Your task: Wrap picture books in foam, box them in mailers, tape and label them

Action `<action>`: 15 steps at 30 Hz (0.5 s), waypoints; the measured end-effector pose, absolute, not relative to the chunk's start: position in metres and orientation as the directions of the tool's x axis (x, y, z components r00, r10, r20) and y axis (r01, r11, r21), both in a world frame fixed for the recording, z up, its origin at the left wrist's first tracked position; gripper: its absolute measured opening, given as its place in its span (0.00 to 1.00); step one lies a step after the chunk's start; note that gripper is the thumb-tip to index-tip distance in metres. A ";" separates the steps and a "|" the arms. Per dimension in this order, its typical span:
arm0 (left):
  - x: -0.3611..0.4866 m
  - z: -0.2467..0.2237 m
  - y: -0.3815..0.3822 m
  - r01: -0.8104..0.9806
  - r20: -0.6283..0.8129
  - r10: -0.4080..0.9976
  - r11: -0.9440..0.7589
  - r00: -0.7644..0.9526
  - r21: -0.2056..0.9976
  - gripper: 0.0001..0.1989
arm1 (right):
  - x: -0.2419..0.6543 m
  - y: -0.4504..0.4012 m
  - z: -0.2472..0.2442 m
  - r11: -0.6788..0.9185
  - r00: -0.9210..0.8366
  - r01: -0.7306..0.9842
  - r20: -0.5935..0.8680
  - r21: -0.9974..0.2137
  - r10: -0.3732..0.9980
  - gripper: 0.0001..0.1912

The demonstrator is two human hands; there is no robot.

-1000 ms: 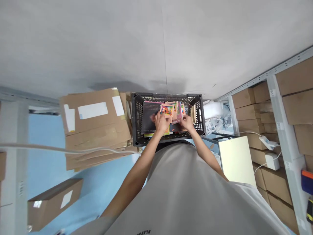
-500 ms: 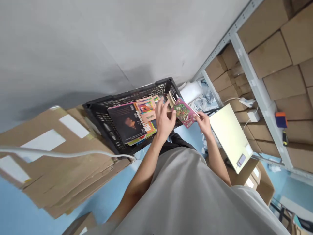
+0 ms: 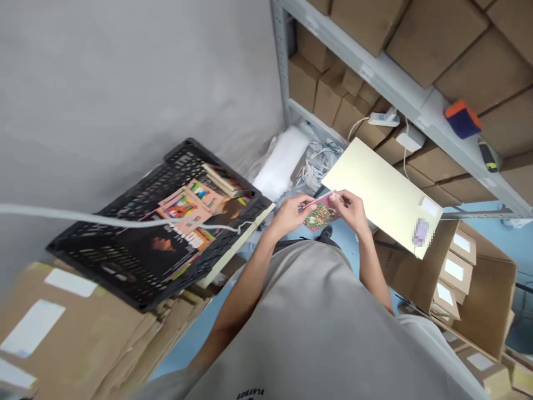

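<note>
A thin pink booklet point(image 3: 320, 215) with a green picture on its cover is held in front of my body, over the floor. My left hand point(image 3: 292, 214) pinches its left edge and my right hand point(image 3: 351, 210) grips its upper right corner. Left of my hands is a black plastic crate point(image 3: 189, 149), tilted in view. In it lie a dark magazine point(image 3: 156, 250), several pink booklets point(image 3: 183, 206) with colourful pictures, and some thin books point(image 3: 222, 180) standing at the far end.
On the right is a pale yellow tabletop point(image 3: 370, 178) with a blurred phone-like object point(image 3: 420, 232). Shelves of cardboard boxes point(image 3: 437, 41) rise behind it. An open carton point(image 3: 495, 283) holds smaller boxes. Flattened cardboard point(image 3: 87, 333) lies lower left; a white cable point(image 3: 104, 221) crosses the crate.
My view has turned to the right, toward the table and shelves. My left hand, open near the crate before, now grips the booklet, which both hands hold away from the crate.
</note>
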State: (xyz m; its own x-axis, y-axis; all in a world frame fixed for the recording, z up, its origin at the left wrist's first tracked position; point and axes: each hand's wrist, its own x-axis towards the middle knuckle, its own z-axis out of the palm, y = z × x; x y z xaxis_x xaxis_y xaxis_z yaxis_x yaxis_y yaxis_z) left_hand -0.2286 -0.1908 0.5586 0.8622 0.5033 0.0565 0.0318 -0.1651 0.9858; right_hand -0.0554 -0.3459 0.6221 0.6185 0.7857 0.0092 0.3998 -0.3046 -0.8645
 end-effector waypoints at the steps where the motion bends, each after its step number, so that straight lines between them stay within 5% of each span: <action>1: -0.209 0.558 -0.199 0.024 0.024 0.509 -0.089 0.860 0.996 0.21 | -0.038 -0.361 0.618 -0.298 0.671 0.357 0.021 -0.885 0.741 0.27; 8: -0.072 0.567 -0.259 -0.027 -0.180 0.585 0.328 0.791 0.944 0.34 | 0.055 -0.465 0.594 -0.133 0.823 0.018 -0.061 -0.991 0.565 0.40; 15: 0.002 0.569 -0.304 0.035 -0.288 0.495 0.458 0.820 0.888 0.32 | 0.095 -0.509 0.585 -0.132 0.899 -0.065 -0.116 -0.989 0.423 0.31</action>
